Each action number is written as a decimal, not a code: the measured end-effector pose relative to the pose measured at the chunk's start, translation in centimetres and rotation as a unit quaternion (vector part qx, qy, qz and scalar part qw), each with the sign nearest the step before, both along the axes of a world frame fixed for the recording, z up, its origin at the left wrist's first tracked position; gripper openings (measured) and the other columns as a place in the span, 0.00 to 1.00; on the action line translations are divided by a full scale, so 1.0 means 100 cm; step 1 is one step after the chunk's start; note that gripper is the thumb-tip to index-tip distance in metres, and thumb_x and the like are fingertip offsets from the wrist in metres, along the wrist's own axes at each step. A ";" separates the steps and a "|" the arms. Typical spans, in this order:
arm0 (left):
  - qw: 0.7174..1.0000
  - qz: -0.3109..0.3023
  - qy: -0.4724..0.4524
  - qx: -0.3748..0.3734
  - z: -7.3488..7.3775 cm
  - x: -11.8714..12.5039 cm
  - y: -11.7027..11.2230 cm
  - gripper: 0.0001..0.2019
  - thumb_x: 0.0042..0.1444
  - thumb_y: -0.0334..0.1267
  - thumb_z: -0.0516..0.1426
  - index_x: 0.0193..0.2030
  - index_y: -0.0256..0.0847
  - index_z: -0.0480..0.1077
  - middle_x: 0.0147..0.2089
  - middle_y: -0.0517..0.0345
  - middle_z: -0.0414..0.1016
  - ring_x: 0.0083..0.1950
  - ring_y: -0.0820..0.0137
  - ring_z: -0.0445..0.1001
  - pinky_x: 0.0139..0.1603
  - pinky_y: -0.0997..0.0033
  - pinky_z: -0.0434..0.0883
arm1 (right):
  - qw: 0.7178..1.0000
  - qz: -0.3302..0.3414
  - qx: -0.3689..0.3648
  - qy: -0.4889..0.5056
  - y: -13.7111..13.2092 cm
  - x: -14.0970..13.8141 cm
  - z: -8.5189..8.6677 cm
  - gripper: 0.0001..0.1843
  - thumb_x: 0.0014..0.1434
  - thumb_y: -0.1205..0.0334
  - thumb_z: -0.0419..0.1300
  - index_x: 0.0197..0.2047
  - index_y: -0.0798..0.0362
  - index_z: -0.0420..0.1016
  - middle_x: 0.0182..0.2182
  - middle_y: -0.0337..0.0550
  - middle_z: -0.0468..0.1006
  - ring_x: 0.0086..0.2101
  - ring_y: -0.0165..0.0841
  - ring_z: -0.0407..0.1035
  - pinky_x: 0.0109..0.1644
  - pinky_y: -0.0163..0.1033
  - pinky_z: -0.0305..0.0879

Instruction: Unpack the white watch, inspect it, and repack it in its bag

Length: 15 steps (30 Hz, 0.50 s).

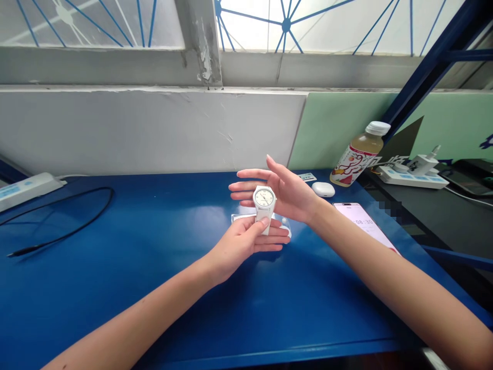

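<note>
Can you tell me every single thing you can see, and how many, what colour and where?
watch: 1, white, middle
see-through item: 1, clear, partly hidden by the hands
phone: 1, pale pink screen, right
small case: 1, white, above the phone
card: 1, pale, by the wall
bottle: 1, pale yellow, white cap, back right
power strips: 2, white, far left and far right
cable: 1, black, left
dark device: 1, black, right edge, unclear what
desk: 1, blue, below everything
wall: 1, whitish, behind
metal post: 1, dark blue, top right
left hand: 1, bare, holding the watch strap
right hand: 1, bare, open beside the watch
</note>
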<state>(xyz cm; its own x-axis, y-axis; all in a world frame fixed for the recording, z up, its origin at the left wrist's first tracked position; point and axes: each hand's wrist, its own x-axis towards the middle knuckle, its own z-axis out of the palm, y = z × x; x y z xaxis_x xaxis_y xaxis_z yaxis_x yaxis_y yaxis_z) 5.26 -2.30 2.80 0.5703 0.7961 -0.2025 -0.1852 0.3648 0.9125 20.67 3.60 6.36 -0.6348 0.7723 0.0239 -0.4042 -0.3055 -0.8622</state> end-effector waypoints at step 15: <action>0.994 -0.022 0.034 0.102 -0.001 0.001 -0.005 0.23 0.64 0.52 0.57 0.48 0.29 0.73 0.46 0.37 0.81 0.48 0.52 0.81 0.52 0.52 0.74 | 1.000 -0.008 -0.020 0.004 0.008 0.004 -0.011 0.26 0.70 0.46 0.46 0.48 0.56 0.77 0.44 0.53 0.84 0.47 0.40 0.78 0.55 0.46 0.71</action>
<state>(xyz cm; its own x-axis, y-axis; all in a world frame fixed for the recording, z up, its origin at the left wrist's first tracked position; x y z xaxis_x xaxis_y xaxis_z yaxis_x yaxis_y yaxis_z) 5.34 -2.78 2.73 0.5963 0.7989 -0.0789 -0.1090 0.1779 0.9780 21.04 4.42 5.29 -0.6218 0.7831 -0.0012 -0.4168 -0.3322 -0.8461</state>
